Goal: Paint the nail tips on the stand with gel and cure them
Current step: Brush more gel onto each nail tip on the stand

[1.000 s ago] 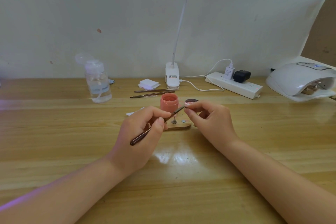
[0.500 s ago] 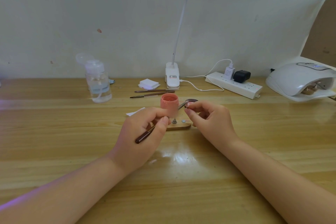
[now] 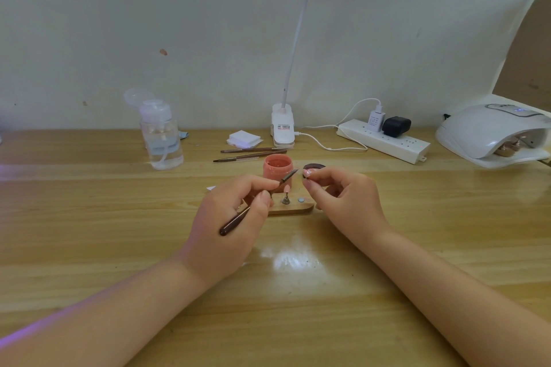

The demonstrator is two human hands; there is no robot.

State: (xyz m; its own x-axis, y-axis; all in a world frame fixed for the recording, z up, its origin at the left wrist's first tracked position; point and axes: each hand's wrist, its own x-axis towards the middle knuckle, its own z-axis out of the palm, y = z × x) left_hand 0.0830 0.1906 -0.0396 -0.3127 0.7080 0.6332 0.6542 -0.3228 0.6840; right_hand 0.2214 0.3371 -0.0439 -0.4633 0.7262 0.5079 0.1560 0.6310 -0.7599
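My left hand [image 3: 235,217] grips a dark brown gel brush [image 3: 256,201], whose bristle end points up and right beside the open pink gel jar [image 3: 277,168]. My right hand [image 3: 343,199] pinches a small pale nail tip [image 3: 307,172] between thumb and forefinger, just right of the brush's tip. Between my hands lies the wooden nail stand [image 3: 293,209]; one pink nail tip [image 3: 286,189] stands on a metal peg on it. The jar's dark lid [image 3: 316,166] lies behind my right fingers.
A white curing lamp [image 3: 492,134] sits at the far right with items inside. At the back stand a pump bottle [image 3: 161,137], a stack of white pads [image 3: 244,138], two spare brushes [image 3: 250,153], the desk lamp's clip base [image 3: 282,128] and a power strip [image 3: 384,140].
My left hand drew the brush back from the jar's mouth and raised its tip toward the nail tip in my right fingers. My right hand barely moved.
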